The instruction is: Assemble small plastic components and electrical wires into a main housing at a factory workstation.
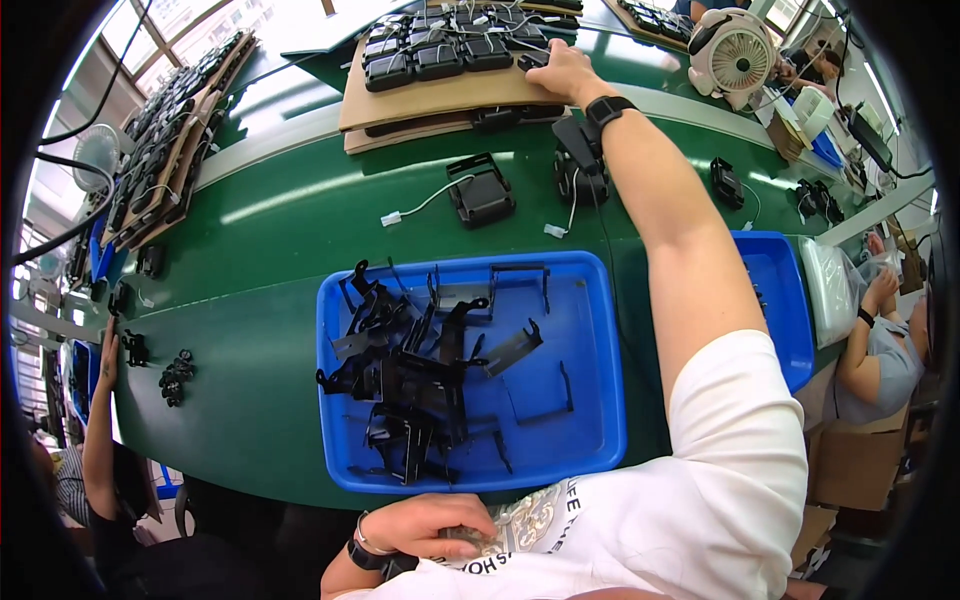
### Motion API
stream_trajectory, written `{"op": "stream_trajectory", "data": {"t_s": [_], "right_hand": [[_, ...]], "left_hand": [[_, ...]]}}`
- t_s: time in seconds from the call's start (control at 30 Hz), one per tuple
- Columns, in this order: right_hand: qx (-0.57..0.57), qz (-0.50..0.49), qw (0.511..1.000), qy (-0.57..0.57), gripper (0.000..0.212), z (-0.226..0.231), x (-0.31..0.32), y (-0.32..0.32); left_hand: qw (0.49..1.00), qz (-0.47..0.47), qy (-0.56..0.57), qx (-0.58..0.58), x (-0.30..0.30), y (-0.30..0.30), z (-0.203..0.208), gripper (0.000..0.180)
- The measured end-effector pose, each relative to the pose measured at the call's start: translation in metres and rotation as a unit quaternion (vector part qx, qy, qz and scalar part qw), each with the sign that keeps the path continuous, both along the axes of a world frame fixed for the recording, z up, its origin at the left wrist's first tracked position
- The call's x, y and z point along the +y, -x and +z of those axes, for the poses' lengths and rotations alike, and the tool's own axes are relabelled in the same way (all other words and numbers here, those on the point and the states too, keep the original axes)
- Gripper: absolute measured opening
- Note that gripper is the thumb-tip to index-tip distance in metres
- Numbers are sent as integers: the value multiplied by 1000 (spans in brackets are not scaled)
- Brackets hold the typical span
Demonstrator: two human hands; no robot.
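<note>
My right hand (pixel 562 72) reaches far across the green belt (pixel 270 330) and rests on a cardboard sheet (pixel 440 98) stacked with several black boxy parts (pixel 440 58); its fingers touch the sheet's right edge by a black part (pixel 532 60). My left hand (pixel 425 525) lies low against my white shirt, fingers curled, and whether it holds anything is unclear. A blue tray (pixel 590 440) in front of me holds a heap of black metal brackets (pixel 415 370). Two black parts with white-tipped wires (pixel 482 195) (pixel 580 180) sit on the belt beyond the tray.
A second blue tray (pixel 778 300) lies under my right arm. More cardboard sheets of black parts (pixel 170 140) lie at the left. A white fan (pixel 738 55) stands at the back right. Other people sit at the left (pixel 100 440) and right (pixel 880 350).
</note>
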State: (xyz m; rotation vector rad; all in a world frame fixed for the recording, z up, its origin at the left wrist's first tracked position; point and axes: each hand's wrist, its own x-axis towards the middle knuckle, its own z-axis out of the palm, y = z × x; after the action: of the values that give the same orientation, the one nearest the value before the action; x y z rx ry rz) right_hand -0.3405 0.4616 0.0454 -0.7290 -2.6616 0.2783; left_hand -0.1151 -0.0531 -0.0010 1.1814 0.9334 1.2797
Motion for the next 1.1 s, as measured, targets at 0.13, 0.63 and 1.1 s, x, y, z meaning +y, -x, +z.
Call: {"op": "stream_trajectory", "data": {"t_s": [0.13,0.63,1.1], "right_hand": [[50,91,994,43,81,23,-26,-86],[93,453,880,106,79,28,-307,-357],[14,367,926,89,38,-15,-265,-352]], "left_hand": [[999,-24,3,20,3,0,2,32],[918,226,-28,-324,51,-63,24,84],[870,309,73,-378,39,-83,23,44]]}}
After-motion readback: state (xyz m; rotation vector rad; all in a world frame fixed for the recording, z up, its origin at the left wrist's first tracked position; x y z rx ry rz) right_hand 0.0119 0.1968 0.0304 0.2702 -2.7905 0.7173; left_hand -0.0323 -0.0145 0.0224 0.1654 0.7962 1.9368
